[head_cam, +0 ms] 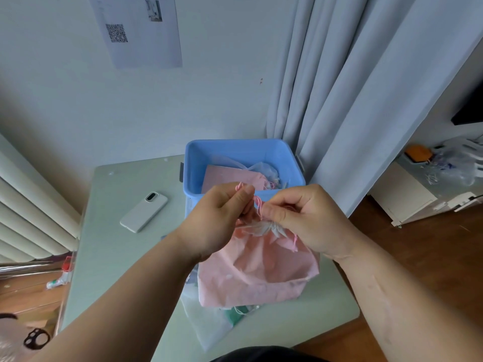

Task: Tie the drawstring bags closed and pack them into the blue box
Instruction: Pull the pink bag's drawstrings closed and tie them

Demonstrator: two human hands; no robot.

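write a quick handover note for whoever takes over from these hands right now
Left hand: pinches the cord near its end.
Right hand: pinches the same cord just above the bag's mouth.
Pink bag: between the hands, mouth gathered; no finished knot visible.
Box: behind the hands, holds a packed bag and something clear beside it.
Pile: more bags on the table under the pink bag.
Done: some bags packed.
Left: finish this knot, put the bag in the box, then work through the pile.
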